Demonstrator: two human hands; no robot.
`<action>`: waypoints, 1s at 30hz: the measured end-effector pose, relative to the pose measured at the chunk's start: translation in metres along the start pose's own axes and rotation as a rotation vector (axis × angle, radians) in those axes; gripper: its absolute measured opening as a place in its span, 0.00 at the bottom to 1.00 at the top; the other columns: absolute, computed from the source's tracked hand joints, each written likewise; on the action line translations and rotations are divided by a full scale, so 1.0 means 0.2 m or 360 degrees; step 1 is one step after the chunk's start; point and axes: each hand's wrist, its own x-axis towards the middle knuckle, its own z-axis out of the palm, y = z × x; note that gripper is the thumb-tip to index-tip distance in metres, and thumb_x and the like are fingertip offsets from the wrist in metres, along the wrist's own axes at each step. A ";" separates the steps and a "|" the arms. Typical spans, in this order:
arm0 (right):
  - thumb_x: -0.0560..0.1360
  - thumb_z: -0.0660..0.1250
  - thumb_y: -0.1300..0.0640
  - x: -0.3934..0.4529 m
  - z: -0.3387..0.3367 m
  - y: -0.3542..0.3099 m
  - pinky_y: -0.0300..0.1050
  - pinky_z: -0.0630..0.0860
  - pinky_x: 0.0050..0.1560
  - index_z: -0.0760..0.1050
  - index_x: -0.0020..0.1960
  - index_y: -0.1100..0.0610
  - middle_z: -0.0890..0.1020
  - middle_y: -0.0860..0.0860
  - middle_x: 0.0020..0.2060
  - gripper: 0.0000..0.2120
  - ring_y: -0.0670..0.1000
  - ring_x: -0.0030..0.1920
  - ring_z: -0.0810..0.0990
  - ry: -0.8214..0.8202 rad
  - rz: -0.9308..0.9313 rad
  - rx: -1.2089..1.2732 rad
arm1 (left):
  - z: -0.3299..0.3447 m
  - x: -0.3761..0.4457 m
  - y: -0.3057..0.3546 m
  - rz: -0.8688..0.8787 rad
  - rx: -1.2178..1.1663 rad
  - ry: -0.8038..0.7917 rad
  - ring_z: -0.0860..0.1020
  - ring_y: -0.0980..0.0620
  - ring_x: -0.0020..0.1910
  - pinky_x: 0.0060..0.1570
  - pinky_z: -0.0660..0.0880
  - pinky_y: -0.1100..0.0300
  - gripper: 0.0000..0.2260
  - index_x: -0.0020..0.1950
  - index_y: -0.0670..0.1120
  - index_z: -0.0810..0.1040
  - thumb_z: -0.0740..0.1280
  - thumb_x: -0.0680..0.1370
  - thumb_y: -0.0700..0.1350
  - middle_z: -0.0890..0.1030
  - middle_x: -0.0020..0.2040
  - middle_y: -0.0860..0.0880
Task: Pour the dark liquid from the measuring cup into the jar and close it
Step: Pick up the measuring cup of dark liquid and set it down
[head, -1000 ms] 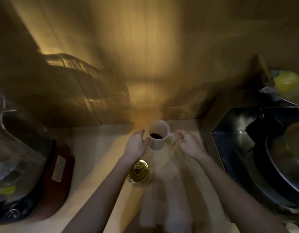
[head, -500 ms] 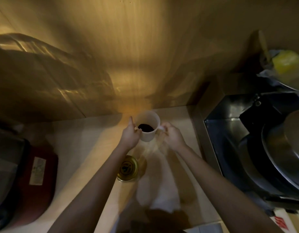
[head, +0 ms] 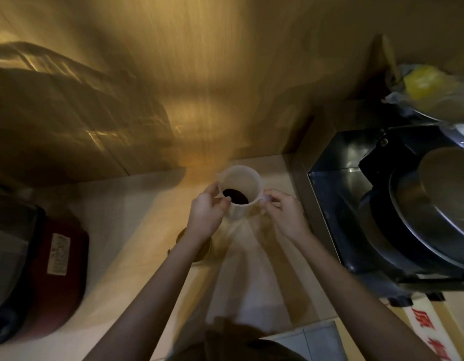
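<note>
The measuring cup [head: 240,194] stands at the far middle of the pale tabletop [head: 116,230], a pool of dark liquid [head: 235,196] low inside it. The left hand [head: 206,213] is curled against the cup's left wall just below the spout, fingertips touching the plastic; how firmly it grips cannot be told. The right hand [head: 284,214] pinches the cup's handle on the right side, the handle itself mostly covered by the fingers.

The jar [head: 203,250] sits just near of the cup, almost wholly hidden under the left wrist; only a sliver of its gold lid and glass edge shows, and any print on the lid is out of sight.

On the left, a dark red appliance [head: 58,280] is cut off by the frame; its white label [head: 58,255] carries print too blurred to read. A clear container beside it is also cut off. On the right, a metal sink [head: 337,183] holds dark pans and a steel lid [head: 439,209], their outlines merging in the dim light. A yellow item in plastic wrap [head: 425,83] sits at the far right. At the near right corner, red Chinese characters [head: 431,332] show on a white strip, partly cropped; one reads "原".
</note>
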 end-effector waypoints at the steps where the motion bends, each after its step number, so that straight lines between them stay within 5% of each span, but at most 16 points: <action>1: 0.73 0.67 0.63 -0.04 -0.02 -0.01 0.37 0.76 0.44 0.79 0.47 0.63 0.82 0.58 0.40 0.05 0.54 0.42 0.79 0.0003 -0.0016 0.0019 | 0.00 -0.04 0.00 0.0009 -0.0006 0.0022 0.77 0.50 0.60 0.51 0.70 0.63 0.21 0.69 0.43 0.67 0.64 0.76 0.42 0.75 0.66 0.44; 3: 0.73 0.68 0.64 -0.11 -0.05 -0.02 0.24 0.70 0.38 0.79 0.48 0.64 0.81 0.57 0.38 0.05 0.50 0.39 0.78 0.0009 -0.0035 0.0054 | 0.01 -0.11 0.00 0.0019 -0.0014 0.0051 0.78 0.50 0.58 0.51 0.71 0.62 0.20 0.68 0.44 0.69 0.64 0.76 0.42 0.77 0.64 0.44; 9: 0.72 0.68 0.66 -0.33 -0.11 0.04 0.21 0.71 0.39 0.80 0.48 0.63 0.80 0.52 0.36 0.05 0.34 0.34 0.76 -0.0083 -0.0002 0.0118 | 0.09 -0.34 -0.07 0.0117 0.0013 0.0127 0.81 0.52 0.51 0.51 0.75 0.58 0.18 0.64 0.45 0.73 0.65 0.75 0.41 0.82 0.54 0.47; 15: 0.73 0.68 0.65 -0.49 -0.09 0.17 0.20 0.70 0.41 0.81 0.49 0.63 0.84 0.55 0.41 0.06 0.51 0.45 0.81 -0.0189 0.0089 -0.0017 | 0.20 -0.56 -0.21 0.0056 -0.0073 0.0063 0.80 0.53 0.52 0.47 0.76 0.63 0.15 0.62 0.46 0.74 0.64 0.75 0.41 0.80 0.52 0.53; 18: 0.73 0.68 0.64 -0.55 -0.07 0.21 0.24 0.73 0.45 0.80 0.52 0.62 0.85 0.57 0.45 0.08 0.52 0.47 0.82 -0.0240 0.0130 -0.0037 | 0.22 -0.61 -0.28 -0.0013 -0.0076 0.0054 0.79 0.56 0.49 0.40 0.72 0.77 0.15 0.62 0.46 0.74 0.64 0.75 0.41 0.81 0.53 0.53; 20: 0.73 0.68 0.64 -0.57 -0.05 0.23 0.37 0.77 0.53 0.80 0.52 0.62 0.84 0.57 0.46 0.08 0.52 0.49 0.81 -0.0231 0.0147 -0.0043 | 0.23 -0.63 -0.31 -0.0052 -0.0072 0.0061 0.79 0.55 0.51 0.40 0.71 0.79 0.16 0.63 0.44 0.75 0.65 0.75 0.41 0.82 0.56 0.48; 23: 0.73 0.68 0.64 -0.59 -0.03 0.24 0.51 0.77 0.56 0.81 0.51 0.63 0.84 0.55 0.46 0.08 0.52 0.51 0.81 -0.0228 0.0144 -0.0043 | 0.24 -0.65 -0.34 -0.0075 -0.0093 0.0074 0.77 0.56 0.51 0.42 0.72 0.76 0.16 0.64 0.42 0.73 0.64 0.76 0.41 0.80 0.58 0.46; 30: 0.73 0.68 0.63 -0.60 0.00 0.24 0.51 0.77 0.56 0.79 0.53 0.61 0.84 0.56 0.48 0.09 0.52 0.51 0.80 -0.0275 0.0209 -0.0057 | 0.25 -0.67 -0.37 -0.0106 -0.0127 0.0067 0.76 0.55 0.53 0.48 0.72 0.67 0.15 0.62 0.41 0.71 0.64 0.76 0.39 0.79 0.59 0.44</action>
